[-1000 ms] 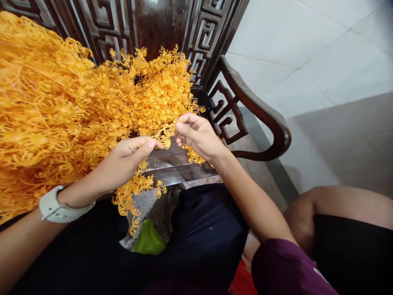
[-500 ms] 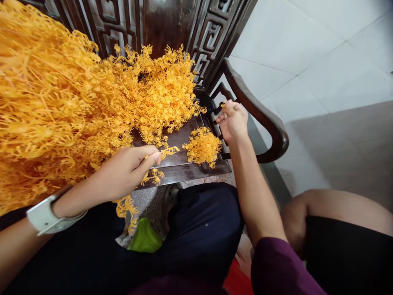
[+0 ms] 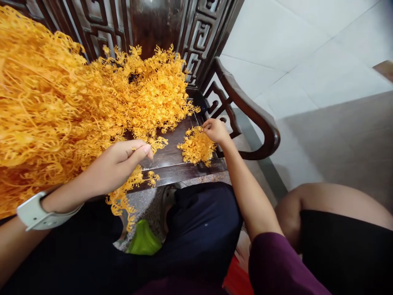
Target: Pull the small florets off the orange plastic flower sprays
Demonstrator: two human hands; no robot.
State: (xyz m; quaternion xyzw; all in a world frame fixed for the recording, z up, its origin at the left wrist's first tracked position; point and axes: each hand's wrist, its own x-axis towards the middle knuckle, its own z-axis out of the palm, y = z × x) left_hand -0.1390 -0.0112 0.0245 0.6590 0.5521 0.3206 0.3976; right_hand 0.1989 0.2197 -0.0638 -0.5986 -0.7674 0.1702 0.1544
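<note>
My left hand (image 3: 129, 157) is closed in a pinch on a strip of orange artificial-flower pieces (image 3: 159, 143), whose end sticks out past the fingertips. More orange strands (image 3: 124, 203) hang below that hand over the bench edge. With fingers curled together, my right hand (image 3: 215, 130) is at the top right edge of a small heap of loose orange flower pieces (image 3: 196, 148). Whatever lies between its fingertips is hidden or too small to make out. A big mass of the same orange sprays (image 3: 61, 110) fills the left side, beside and behind my left hand.
The heaps rest on a dark wooden bench (image 3: 172, 157) with a carved back (image 3: 156, 24) and a curved armrest (image 3: 260, 127) at right. Underneath, a green object (image 3: 144, 237) sits on the speckled floor. Another person's leg (image 3: 331, 200) is close on my right.
My right hand has come down and left from beside the armrest to the small heap. A small orange piece showed at its fingertips earlier. The view has shifted slightly.
</note>
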